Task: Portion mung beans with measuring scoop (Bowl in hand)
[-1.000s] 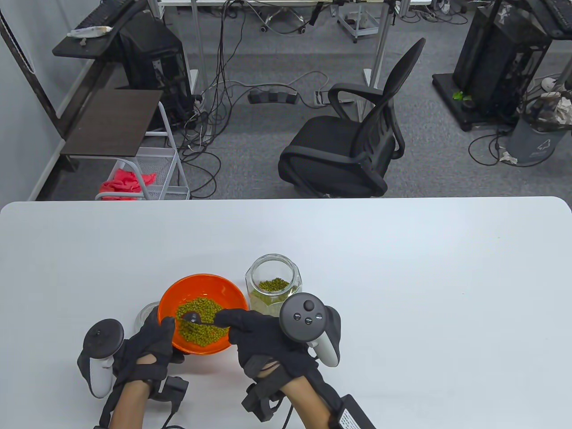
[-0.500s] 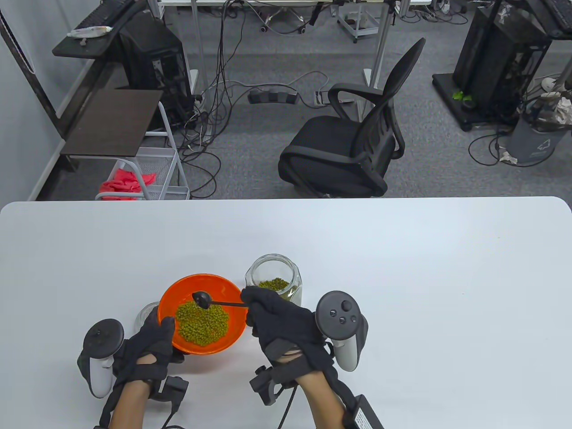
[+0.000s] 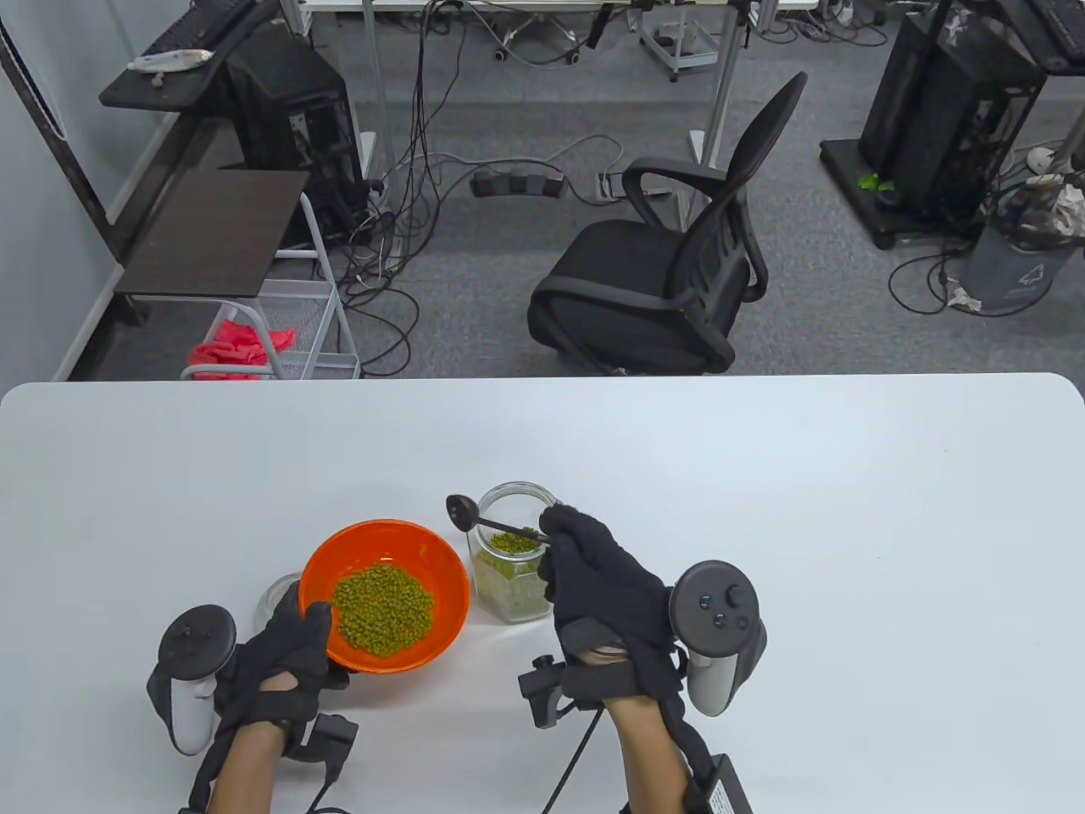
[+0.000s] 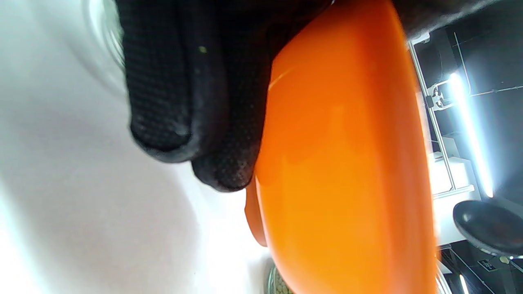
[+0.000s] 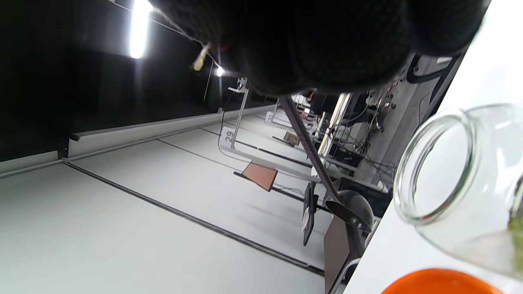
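An orange bowl [image 3: 445,564] with a heap of mung beans [image 3: 383,609] in it is gripped at its near-left rim by my left hand [image 3: 292,640], the thumb over the rim. The left wrist view shows the bowl's underside [image 4: 343,163] against my fingers [image 4: 171,102]. My right hand [image 3: 585,564] pinches the handle of a black measuring scoop [image 3: 462,511], also seen as the scoop [image 5: 351,212] in the right wrist view. Its empty cup hangs just left of the glass jar [image 3: 519,560], above the table, with the handle across the jar's mouth. The jar holds mung beans.
A clear glass lid or small jar [image 3: 275,596] lies partly hidden behind the bowl and my left hand. A black office chair [image 3: 670,271] stands beyond the white table's [image 3: 763,509] far edge.
My right hand lifted the scoop out of the bowl's beans and carried it up and right to the jar's mouth. The left hand and bowl stayed put.
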Tool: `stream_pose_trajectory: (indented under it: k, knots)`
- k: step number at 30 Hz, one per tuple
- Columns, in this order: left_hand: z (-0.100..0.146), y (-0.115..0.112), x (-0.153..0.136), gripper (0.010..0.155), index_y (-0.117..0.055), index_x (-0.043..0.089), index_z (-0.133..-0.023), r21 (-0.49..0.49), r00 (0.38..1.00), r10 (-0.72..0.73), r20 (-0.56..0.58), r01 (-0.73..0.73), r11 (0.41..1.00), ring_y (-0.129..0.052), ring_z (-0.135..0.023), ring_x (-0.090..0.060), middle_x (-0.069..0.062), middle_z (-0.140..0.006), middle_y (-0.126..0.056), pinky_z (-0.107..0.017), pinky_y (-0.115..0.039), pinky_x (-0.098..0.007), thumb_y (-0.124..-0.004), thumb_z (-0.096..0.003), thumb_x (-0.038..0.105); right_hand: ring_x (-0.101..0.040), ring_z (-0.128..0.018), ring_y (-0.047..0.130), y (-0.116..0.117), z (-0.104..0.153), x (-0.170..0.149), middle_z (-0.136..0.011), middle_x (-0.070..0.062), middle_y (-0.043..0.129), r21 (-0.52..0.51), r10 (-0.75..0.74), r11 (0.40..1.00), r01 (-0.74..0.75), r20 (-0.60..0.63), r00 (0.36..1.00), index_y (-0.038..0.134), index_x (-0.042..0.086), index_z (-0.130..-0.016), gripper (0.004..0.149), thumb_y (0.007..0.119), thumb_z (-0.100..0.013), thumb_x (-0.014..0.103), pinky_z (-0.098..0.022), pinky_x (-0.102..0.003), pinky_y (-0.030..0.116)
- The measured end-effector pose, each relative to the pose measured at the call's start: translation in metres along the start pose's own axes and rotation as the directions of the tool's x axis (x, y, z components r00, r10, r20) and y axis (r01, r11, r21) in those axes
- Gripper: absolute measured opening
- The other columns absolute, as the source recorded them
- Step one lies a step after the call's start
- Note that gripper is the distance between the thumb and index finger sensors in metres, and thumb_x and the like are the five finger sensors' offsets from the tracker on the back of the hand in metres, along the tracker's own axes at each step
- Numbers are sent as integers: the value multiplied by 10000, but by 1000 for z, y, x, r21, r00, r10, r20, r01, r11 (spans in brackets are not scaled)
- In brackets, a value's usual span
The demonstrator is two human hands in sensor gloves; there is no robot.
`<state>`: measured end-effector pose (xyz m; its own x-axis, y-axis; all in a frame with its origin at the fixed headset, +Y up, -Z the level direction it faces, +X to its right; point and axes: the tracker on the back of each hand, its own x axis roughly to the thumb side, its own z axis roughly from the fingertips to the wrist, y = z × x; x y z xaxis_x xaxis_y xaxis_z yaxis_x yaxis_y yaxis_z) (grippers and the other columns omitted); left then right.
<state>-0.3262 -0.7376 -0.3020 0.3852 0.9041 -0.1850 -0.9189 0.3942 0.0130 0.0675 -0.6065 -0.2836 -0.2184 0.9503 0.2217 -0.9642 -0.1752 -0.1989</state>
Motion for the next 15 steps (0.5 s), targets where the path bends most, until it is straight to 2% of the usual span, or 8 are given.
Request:
stream_pose_trajectory:
  k: [8, 15]
  knots:
    - [0, -1, 0, 673, -420, 41, -1081, -4, 1000, -9, 1, 9, 1000, -1155, -486, -273, -189, -966, -682, -319, -1012, -284, -595, -567, 437, -319, -356, 950, 6, -5, -11, -596, -231, 917, -58, 167, 984, -168, -13, 986, 816, 40, -857, 419, 762, -484, 225, -444, -628, 717]
    - [0, -3, 1, 672, -420, 40, -1081, -12, 1000, -12, 2, 12, 1000, -1155, -486, -276, -190, -966, -681, -318, -1012, -285, -597, -567, 435, -320, -356, 952, 15, -10, -21, -596, -231, 918, -50, 245, 968, -247, -32, 969, 816, 40, -856, 420, 762, -483, 227, -444, -630, 717]
